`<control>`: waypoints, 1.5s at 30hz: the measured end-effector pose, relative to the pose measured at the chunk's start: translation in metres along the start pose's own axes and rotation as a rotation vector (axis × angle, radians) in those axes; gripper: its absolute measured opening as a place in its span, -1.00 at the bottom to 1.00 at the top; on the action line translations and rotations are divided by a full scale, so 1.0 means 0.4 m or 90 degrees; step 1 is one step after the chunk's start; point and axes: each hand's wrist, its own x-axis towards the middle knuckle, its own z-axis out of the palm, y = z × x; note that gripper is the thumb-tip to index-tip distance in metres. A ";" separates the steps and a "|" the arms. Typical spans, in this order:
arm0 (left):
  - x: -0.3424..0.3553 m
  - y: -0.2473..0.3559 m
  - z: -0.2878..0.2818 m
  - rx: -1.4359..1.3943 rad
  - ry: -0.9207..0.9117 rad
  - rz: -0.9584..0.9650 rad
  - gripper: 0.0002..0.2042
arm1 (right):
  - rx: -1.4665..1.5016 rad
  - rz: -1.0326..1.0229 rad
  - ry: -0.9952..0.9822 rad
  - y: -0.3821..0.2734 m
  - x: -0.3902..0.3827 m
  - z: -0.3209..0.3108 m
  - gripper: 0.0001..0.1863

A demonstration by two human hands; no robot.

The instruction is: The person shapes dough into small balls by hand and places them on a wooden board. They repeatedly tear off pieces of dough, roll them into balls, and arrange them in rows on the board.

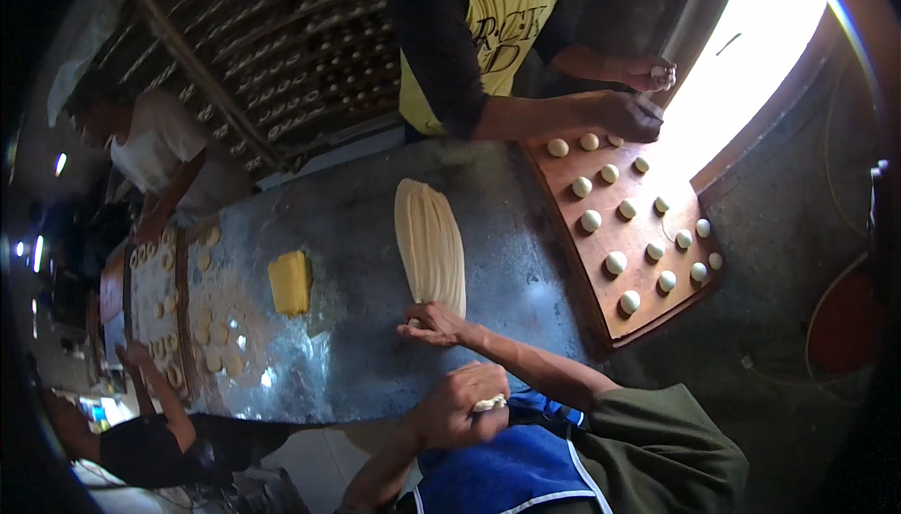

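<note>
A long, pale piece of dough (431,242) with ridges along its length lies on the dark metal table, stretching away from me. At its near end is my right hand (434,324), fingers curled in against the dough, with a bit of pale dough showing by the fingertips. Closer to my body, above the table's near edge and in front of my blue apron, my left hand (460,406) is closed round a small lump of dough (490,403). Most of that lump is hidden by the fingers.
A yellow block (290,283) sits left of the dough. Wooden board (615,312) at right bears several dough balls (590,220); a co-worker's hands (631,118) work over it. Dough rounds (214,334) and a tray (143,293) are at left, with two more people. Racks (202,16) stand behind.
</note>
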 end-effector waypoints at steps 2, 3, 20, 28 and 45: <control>0.004 -0.001 0.003 0.105 0.126 0.066 -0.72 | 0.138 -0.013 0.070 -0.012 -0.061 -0.015 -0.61; -0.010 -0.031 0.009 0.116 0.197 0.010 -0.72 | -0.026 -0.096 0.097 -0.018 -0.110 -0.019 -0.68; -0.195 -0.530 0.060 0.320 0.495 -0.148 -0.79 | -0.341 0.152 0.130 -0.002 -0.334 -0.021 -0.42; -0.204 -0.555 0.004 0.388 0.583 -0.257 -0.67 | -0.561 0.184 0.196 0.091 -0.364 -0.174 -0.59; -0.204 -0.497 0.024 0.402 0.351 -0.146 -0.74 | -0.196 0.127 0.174 -0.016 -0.377 -0.101 -0.52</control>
